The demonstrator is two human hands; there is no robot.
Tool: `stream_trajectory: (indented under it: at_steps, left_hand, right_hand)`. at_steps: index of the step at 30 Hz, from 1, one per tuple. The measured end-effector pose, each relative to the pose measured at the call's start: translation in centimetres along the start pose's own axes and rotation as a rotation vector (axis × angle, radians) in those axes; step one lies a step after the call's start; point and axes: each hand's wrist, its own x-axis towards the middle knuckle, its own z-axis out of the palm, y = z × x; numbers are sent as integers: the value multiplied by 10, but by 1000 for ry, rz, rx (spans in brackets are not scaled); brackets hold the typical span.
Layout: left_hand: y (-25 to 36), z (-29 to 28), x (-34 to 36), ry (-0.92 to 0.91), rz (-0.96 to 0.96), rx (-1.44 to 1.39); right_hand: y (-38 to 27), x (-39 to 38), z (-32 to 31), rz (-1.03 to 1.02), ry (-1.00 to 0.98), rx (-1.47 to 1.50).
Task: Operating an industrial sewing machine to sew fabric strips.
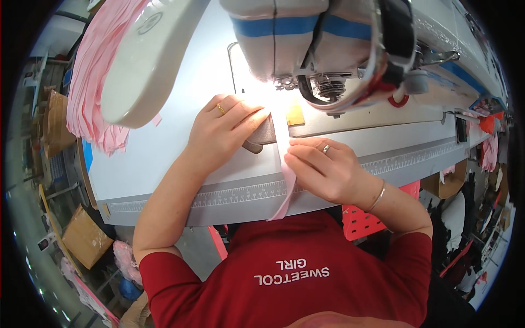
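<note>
Head view: L hand [232,126] nr the needle area, fingers close together at pink strip's [290,175] left edge; can't tell if they grip b/c of glare. R hand [322,169] pinches the strip btwn thumb & fingers. Strip runs from under sewing mach. [279,33] over table's [142,164] near edge. Writing: ruler scale [240,191] w/ small nos. along table; white lettering [292,277], 2 lines, upside down, on red shirt [317,240]; faint oval emblem [149,23] on white rounded part [142,76], upper L.
</note>
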Motion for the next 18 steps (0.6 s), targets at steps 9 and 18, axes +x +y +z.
stream_trajectory:
  at_steps: [9, 18]
  left_hand:
    - [3, -2, 2, 18, 20, -19]
    - [2, 2, 2, 50, 23, -60]
  right_hand:
    - [2, 0, 1, 20, -7, 33]
    - [2, 0, 0, 27, -30, 74]
